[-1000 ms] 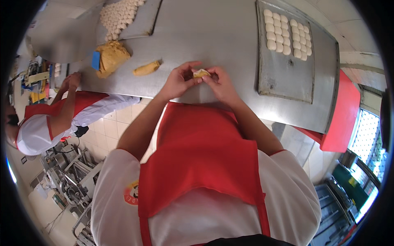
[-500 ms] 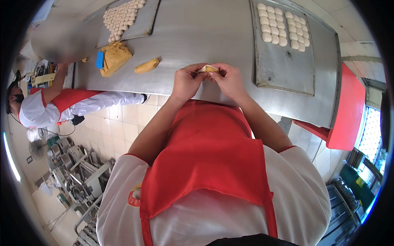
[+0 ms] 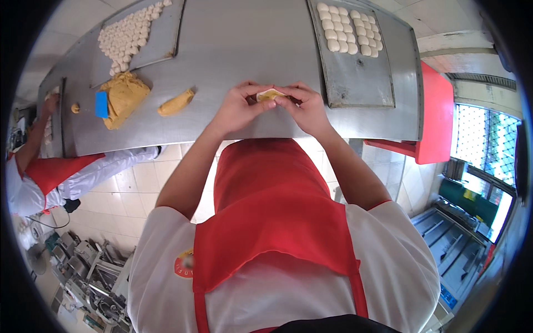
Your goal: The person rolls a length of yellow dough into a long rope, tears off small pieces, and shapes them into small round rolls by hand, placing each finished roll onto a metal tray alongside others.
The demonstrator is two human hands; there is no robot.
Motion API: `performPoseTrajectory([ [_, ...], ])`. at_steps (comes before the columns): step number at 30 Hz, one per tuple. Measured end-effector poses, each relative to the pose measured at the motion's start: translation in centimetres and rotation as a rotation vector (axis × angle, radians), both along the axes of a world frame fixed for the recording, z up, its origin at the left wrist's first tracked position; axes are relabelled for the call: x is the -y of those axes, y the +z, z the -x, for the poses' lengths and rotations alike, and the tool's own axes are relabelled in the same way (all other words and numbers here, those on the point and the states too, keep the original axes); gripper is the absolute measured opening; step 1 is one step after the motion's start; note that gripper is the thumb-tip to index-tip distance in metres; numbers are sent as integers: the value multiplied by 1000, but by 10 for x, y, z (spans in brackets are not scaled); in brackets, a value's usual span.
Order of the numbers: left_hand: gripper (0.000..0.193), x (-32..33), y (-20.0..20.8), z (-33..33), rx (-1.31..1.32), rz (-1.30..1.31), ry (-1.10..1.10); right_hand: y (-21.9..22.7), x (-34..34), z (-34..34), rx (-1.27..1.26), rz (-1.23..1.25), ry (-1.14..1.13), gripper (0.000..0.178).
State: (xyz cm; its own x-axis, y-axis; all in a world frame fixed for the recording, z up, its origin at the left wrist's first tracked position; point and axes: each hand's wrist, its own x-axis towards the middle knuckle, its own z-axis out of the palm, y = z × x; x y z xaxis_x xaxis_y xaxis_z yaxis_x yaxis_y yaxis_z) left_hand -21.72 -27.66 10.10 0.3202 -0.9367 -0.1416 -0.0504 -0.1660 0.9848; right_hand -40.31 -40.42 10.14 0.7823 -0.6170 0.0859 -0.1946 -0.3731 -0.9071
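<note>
Near the middle of the frame, slightly above centre, the left hand (image 3: pixel 237 106) and right hand (image 3: pixel 308 108) meet at the fingertips, both pinching one small white dough wrapper (image 3: pixel 270 95) with yellow filling showing; it sits directly between them, its longer axis running roughly left to right, neither hand clearly nearer. Left of centre, a yellow roll (image 3: pixel 176 103) lies nearer the left hand, slanting up to the right. Farther left is a yellow lump (image 3: pixel 123 100); at upper right, nearer the right hand, a metal tray (image 3: pixel 361 86) bears white dough balls (image 3: pixel 337 29).
</note>
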Motion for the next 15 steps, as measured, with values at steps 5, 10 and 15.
performPoseTrajectory([
  [5,28,-2,-31,-15,403,68,17,-22,-15,-24,-68,214,-44,28],
  [10,64,-12,-83,8,828,118,98,-77,-37,-48,-124,387,-186,34],
  [15,82,-34,-88,48,595,77,-60,-88,-68,-37,-6,-128,-285,43],
])
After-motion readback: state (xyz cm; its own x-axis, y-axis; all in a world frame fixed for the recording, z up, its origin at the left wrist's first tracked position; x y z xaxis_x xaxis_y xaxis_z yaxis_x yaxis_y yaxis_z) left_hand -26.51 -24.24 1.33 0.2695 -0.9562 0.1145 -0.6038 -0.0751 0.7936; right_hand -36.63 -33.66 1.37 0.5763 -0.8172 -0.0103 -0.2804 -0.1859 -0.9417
